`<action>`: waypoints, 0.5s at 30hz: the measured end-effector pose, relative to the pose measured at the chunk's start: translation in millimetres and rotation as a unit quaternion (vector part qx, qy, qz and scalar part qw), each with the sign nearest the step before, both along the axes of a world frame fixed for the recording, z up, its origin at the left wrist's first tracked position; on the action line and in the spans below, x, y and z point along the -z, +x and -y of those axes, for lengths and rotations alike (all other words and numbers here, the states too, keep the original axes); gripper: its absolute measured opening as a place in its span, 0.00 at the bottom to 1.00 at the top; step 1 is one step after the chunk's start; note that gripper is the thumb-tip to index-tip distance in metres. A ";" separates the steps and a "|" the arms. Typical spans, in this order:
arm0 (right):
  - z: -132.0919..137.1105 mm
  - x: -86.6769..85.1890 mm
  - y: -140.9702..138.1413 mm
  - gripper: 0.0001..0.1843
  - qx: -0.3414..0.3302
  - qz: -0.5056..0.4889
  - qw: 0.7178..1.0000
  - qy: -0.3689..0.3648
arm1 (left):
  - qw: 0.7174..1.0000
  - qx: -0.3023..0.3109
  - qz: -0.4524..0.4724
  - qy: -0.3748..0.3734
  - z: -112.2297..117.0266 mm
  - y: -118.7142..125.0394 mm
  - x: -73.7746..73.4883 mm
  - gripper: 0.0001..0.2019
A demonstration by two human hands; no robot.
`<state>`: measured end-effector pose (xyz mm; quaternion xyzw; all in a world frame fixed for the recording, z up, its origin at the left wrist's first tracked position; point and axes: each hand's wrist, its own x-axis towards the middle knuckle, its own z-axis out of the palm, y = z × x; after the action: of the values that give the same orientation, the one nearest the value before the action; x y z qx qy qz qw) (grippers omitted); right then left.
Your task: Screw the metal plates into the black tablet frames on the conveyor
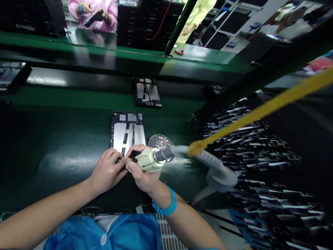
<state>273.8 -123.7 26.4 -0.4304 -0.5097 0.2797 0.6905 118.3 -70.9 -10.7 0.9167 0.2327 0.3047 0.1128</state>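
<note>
A dark tablet back panel (128,132) with silver plates lies on the green bench in front of me. My right hand (143,173) is closed round a pale electric screwdriver (149,159), its tip down at the panel's near edge. A grey hose (209,163) and a yellow cable (265,108) run from the tool to the right. My left hand (109,170) rests with curled fingers on the panel's near left edge, right beside the tool tip. A blue band (166,205) sits on my right wrist.
A round dish of small screws (160,141) stands right of the panel. A second panel (147,92) lies further back, another tray (7,74) at far left. Stacks of dark parts (263,179) fill the right. Two people in pink (94,9) and yellow (197,13) coats stand across the line.
</note>
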 end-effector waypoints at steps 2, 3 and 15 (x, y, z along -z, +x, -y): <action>-0.7 -7.2 10.1 0.16 0.008 -0.028 1.000 -0.002 | 1.000 -0.005 -0.019 0.007 -7.5 -8.5 0.5 0.08; -0.9 -12.0 17.8 0.15 0.016 -0.042 0.999 0.006 | 1.000 -0.011 -0.023 0.014 -14.9 -14.2 1.8 0.09; -9.9 -3.9 107.0 0.09 0.223 0.035 0.974 -0.010 | 0.974 -0.220 -0.057 -0.010 -240.8 -16.3 -8.7 0.17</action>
<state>380.9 -113.8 30.2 -0.5497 -0.4218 0.1087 0.7128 102.0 170.0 -2.0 0.8575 0.4380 0.2673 0.0388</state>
